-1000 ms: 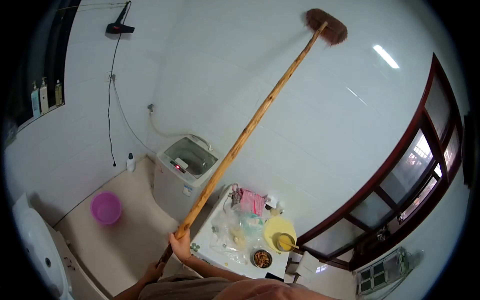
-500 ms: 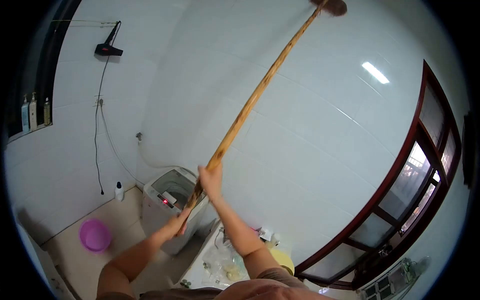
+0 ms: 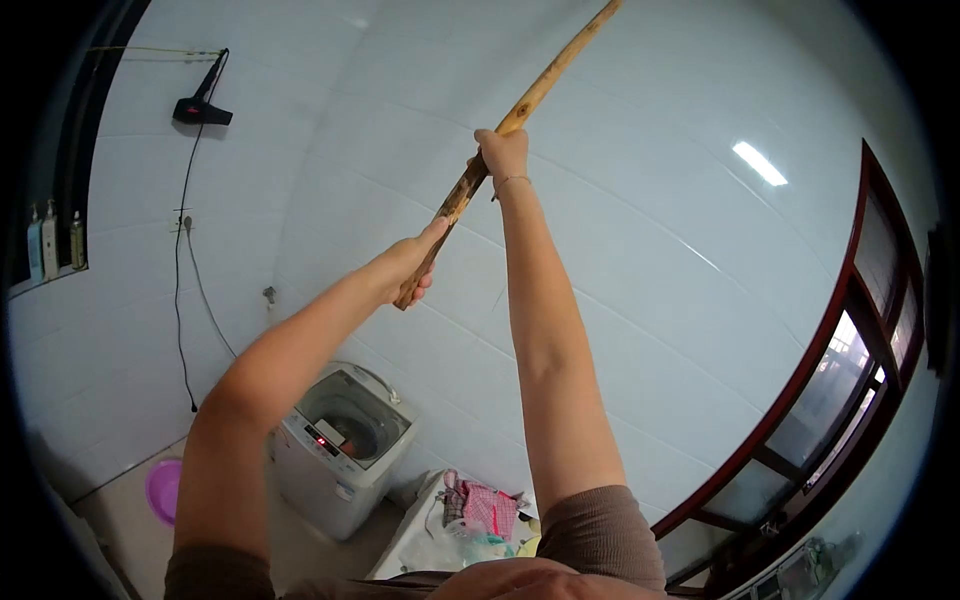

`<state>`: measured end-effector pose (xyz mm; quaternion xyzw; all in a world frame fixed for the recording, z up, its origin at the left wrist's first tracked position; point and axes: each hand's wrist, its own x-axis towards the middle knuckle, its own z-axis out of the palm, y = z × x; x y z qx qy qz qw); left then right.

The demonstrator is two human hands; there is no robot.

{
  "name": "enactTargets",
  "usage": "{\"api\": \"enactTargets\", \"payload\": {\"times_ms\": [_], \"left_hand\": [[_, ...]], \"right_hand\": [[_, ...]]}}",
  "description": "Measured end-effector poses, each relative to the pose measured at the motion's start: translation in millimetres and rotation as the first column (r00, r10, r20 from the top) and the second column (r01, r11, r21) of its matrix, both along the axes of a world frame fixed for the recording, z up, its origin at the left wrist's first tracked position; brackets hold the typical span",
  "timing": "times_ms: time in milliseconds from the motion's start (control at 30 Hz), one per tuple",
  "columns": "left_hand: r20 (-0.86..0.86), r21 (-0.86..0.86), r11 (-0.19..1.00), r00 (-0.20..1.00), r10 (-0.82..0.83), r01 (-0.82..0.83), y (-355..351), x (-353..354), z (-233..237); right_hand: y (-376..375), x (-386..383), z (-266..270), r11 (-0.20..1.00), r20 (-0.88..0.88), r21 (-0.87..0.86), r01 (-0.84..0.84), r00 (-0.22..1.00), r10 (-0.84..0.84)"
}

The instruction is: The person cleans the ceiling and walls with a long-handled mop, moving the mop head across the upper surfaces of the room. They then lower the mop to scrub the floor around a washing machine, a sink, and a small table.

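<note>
A long wooden pole (image 3: 545,88) slants up along the tiled wall, and its upper end runs out of the top of the view. My left hand (image 3: 415,268) is wrapped round the dark lower end of the pole, a short stub showing below it. Higher up, my right hand (image 3: 503,155) grips the same pole where the wood turns lighter. Both arms are stretched up and forward. Whatever the pole carries at its far end is outside the view now.
Below my arms stands a top-loading washing machine (image 3: 340,510) with its lid up. Beside it, a white counter (image 3: 405,545) bears checked cloth (image 3: 488,508) and plastic bags. A hair dryer (image 3: 203,110) hangs at left, above a purple basin (image 3: 162,490). A red-framed window (image 3: 790,425) is at right.
Both hands have risen with the pole, pushing it upward. The brown brush-like head at its top has left the view. The checked cloth on the counter has come into sight.
</note>
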<state>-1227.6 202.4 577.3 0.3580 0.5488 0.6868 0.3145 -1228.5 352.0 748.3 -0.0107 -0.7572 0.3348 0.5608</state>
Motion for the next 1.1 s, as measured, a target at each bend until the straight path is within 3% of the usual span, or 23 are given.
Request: {"api": "enactTargets", "payload": {"times_ms": [67, 133, 167, 300, 367, 400, 433, 500, 533, 567, 600, 633, 667, 700, 833, 933, 1000, 1033, 1067, 1100], "left_hand": [[-0.008, 0.017, 1.0, 1.0, 0.0, 0.0, -10, -10, -15], [-0.057, -0.038, 0.999, 0.998, 0.028, -0.031, -21, -29, -59], [-0.053, -0.051, 0.999, 0.999, 0.01, -0.013, -23, -43, -89], [-0.032, -0.141, 0.989, 0.999, 0.029, -0.033, -76, -59, -200], [-0.191, -0.205, 0.978, 0.981, -0.002, -0.038, -112, -71, -265], [-0.235, -0.284, 0.953, 0.971, 0.039, -0.106, -133, -73, -300], [-0.098, -0.29, 0.957, 0.995, -0.015, -0.014, -161, -66, -324], [-0.071, -0.295, 0.955, 0.996, -0.056, 0.033, -195, -77, -422], [-0.048, -0.325, 0.943, 0.995, -0.092, 0.071, -210, -81, -456], [-0.064, -0.319, 0.945, 0.994, -0.093, 0.068, -201, -70, -450], [-0.2, -0.121, 0.896, 0.895, 0.399, -0.427, -166, -41, -439], [-0.207, 0.127, 0.596, 0.566, 0.798, -0.793, -131, -11, -420], [-0.087, 0.335, 0.121, 0.097, 0.991, -0.934, -119, 0, -412], [-0.17, 0.277, 0.064, 0.016, 0.985, -0.959, -127, 8, -421], [-0.301, 0.088, 0.15, 0.118, 0.946, -0.985, -154, 13, -438], [-0.377, 0.005, 0.205, 0.188, 0.907, -0.979, -162, 14, -425], [-0.381, -0.029, 0.339, 0.324, 0.866, -0.94, -174, 8, -422], [-0.322, -0.045, 0.541, 0.525, 0.788, -0.84, -186, 1, -428], [-0.207, -0.163, 0.869, 0.878, 0.432, -0.467, -214, -21, -439], [-0.112, -0.214, 0.961, 0.982, 0.155, -0.176, -231, -42, -443]], "right_hand": [[-8, -11, -22, 0.997, -0.034, 0.066, 0.036, 0.999, -0.034], [-19, -25, -70, 0.99, -0.101, 0.133, 0.039, 0.995, -0.026], [-29, -28, -98, 0.99, -0.052, 0.103, 0.098, 0.994, -0.093], [-75, -43, -221, 0.994, 0.09, -0.079, 0.069, 0.994, -0.062], [-118, -39, -285, 0.994, 0.004, -0.108, 0.024, 1.0, -0.024], [-138, -36, -315, 0.975, 0.043, -0.211, -0.066, 0.996, 0.077], [-148, -46, -355, 0.999, -0.086, -0.013, 0.052, 0.995, -0.053], [-191, -32, -422, 0.962, 0.142, -0.271, -0.037, 0.987, 0.078], [-228, -9, -429, 0.963, 0.16, -0.257, -0.075, 0.98, 0.119], [-245, -6, -459, 0.995, 0.102, -0.1, -0.016, 0.994, 0.027], [-268, 1, -492, 0.992, 0.062, -0.119, -0.029, 0.997, 0.037], [-288, 5, -509, 0.99, 0.018, -0.135, -0.039, 0.999, 0.042], [-306, 6, -529, 0.976, 0.035, -0.213, -0.055, 0.997, 0.064], [-322, 6, -547, 0.953, 0.067, -0.296, -0.061, 0.994, 0.084], [-348, 7, -593, 0.873, 0.137, -0.484, -0.061, 0.98, 0.145], [-331, -1, -593, 0.861, 0.171, -0.507, -0.032, 0.976, 0.137], [-303, -13, -578, 0.881, 0.186, -0.473, -0.016, 0.975, 0.118], [-286, -20, -568, 0.889, 0.193, -0.458, -0.017, 0.974, 0.117], [-278, -21, -548, 0.89, 0.189, -0.454, -0.03, 0.973, 0.129], [-258, -24, -518, 0.93, 0.211, -0.366, -0.027, 0.971, 0.111]]}}
